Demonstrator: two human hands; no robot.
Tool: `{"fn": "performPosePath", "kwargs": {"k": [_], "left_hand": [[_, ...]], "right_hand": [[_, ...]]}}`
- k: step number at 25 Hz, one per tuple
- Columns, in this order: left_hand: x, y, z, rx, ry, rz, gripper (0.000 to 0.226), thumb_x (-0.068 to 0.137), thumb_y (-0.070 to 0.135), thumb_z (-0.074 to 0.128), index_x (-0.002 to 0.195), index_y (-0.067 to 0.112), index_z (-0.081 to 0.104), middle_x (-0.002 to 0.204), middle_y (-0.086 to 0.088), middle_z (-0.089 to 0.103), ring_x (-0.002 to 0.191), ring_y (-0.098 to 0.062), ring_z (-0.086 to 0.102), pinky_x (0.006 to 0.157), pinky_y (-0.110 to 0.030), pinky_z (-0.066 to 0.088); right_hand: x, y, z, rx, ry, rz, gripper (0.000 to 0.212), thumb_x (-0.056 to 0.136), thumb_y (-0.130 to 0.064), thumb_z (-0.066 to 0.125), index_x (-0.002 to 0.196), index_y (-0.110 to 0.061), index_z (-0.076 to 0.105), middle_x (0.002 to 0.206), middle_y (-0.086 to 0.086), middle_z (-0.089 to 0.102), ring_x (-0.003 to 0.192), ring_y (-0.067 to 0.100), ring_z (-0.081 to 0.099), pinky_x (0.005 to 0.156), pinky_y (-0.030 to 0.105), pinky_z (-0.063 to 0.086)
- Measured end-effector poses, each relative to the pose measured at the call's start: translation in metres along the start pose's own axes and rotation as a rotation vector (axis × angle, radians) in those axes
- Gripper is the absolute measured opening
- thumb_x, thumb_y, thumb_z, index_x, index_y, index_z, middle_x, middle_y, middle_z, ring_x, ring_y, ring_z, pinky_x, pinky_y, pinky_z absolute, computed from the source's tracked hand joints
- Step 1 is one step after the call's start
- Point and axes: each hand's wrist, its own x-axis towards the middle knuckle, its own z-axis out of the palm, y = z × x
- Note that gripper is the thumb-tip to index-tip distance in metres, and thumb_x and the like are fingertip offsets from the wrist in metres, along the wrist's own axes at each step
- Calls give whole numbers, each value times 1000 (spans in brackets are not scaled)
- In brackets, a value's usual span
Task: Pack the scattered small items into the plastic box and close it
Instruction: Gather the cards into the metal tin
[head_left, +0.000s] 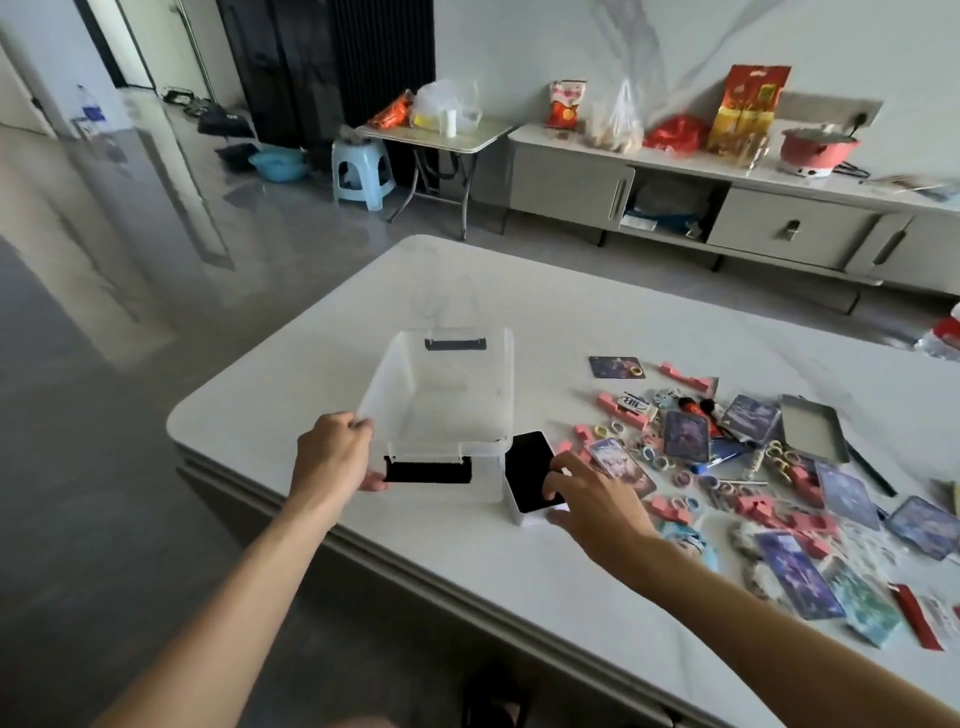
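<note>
- Head view: open-topped plastic box (387, 374) sits on the table (322, 338), left part; left hand (335, 452) grips its near-left corner, fingers curled over the rim
- right hand (592, 499), fingers curled, apparently pinches the black-topped white case (527, 467) just beside the box's right wall
- small items (727, 467) (cards, rings, pink pieces) lie scattered right of the case

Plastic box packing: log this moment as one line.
plastic box: open, looks empty | left hand: grips its near corner | right hand: holds small white box beside it | small items: scattered on table
</note>
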Motion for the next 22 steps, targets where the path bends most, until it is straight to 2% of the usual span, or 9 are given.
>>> {"fn": "performPosePath", "kwargs": {"k": [3, 10, 12, 14, 16, 17, 19, 21, 22], "left_hand": [[13, -5, 12, 14, 10, -7, 18, 96, 21, 52, 79, 20, 56, 86, -14, 65, 48, -33, 69, 65, -45, 61], [3, 9, 32, 258, 54, 120, 19, 98, 26, 47, 81, 24, 54, 100, -19, 66, 61, -22, 68, 66, -42, 61], [-12, 21, 39, 348, 21, 94, 15, 99, 29, 46, 93, 22, 57, 107, -17, 66, 67, -23, 69, 67, -36, 60], [-29, 29, 42, 635, 88, 93, 30, 97, 37, 48, 119, 17, 56, 123, -14, 60, 97, -32, 66, 84, -39, 53], [-57, 38, 52, 750, 316, 364, 49, 95, 39, 53, 135, 12, 45, 135, -13, 50, 120, -35, 49, 96, -44, 42], [-77, 45, 64, 631, 334, 534, 52, 92, 40, 56, 135, 12, 45, 135, -11, 51, 121, -32, 48, 96, -42, 41], [-119, 65, 105, 208, 2, 513, 64, 82, 55, 60, 133, 18, 47, 126, -1, 59, 112, -21, 58, 94, -33, 45], [-148, 79, 155, -156, -407, 174, 65, 78, 59, 63, 126, 18, 49, 113, 0, 66, 95, -17, 67, 88, -35, 54], [-151, 76, 177, -307, -502, 62, 50, 84, 47, 65, 118, 13, 52, 105, -4, 67, 87, -18, 68, 80, -36, 58]], "right_hand": [[-3, 15, -9, 135, 78, -14, 21, 83, -33, 70, 103, -29, 65, 120, -19, 56, 94, 15, 62, 66, 27, 43], [-61, 65, -60, 862, 242, 234, 16, 84, -19, 72, 89, -32, 64, 79, -6, 71, 70, 16, 66, 69, 38, 52], [-73, 69, -61, 984, 305, 246, 14, 87, -16, 70, 93, -27, 65, 82, -3, 73, 70, 16, 67, 67, 36, 54], [-79, 70, -56, 1060, 352, 251, 11, 88, -13, 67, 94, -22, 66, 85, -3, 73, 72, 16, 67, 64, 25, 54], [-82, 72, -51, 1075, 395, 274, 11, 88, -14, 67, 91, -24, 65, 83, -3, 72, 71, 15, 67, 63, 23, 52], [-82, 71, -50, 1042, 415, 273, 11, 87, -15, 68, 90, -25, 65, 83, -4, 70, 71, 14, 66, 64, 27, 52], [-79, 68, -50, 875, 466, 200, 12, 85, -17, 71, 94, -21, 65, 88, -9, 67, 75, 7, 63, 68, 25, 50], [-79, 65, -48, 676, 484, 68, 15, 84, -21, 72, 98, -19, 66, 96, -13, 62, 79, 2, 58, 69, 17, 45], [-79, 67, -44, 615, 474, 21, 16, 84, -23, 71, 99, -20, 66, 99, -13, 61, 81, 3, 57, 70, 18, 44]]}}
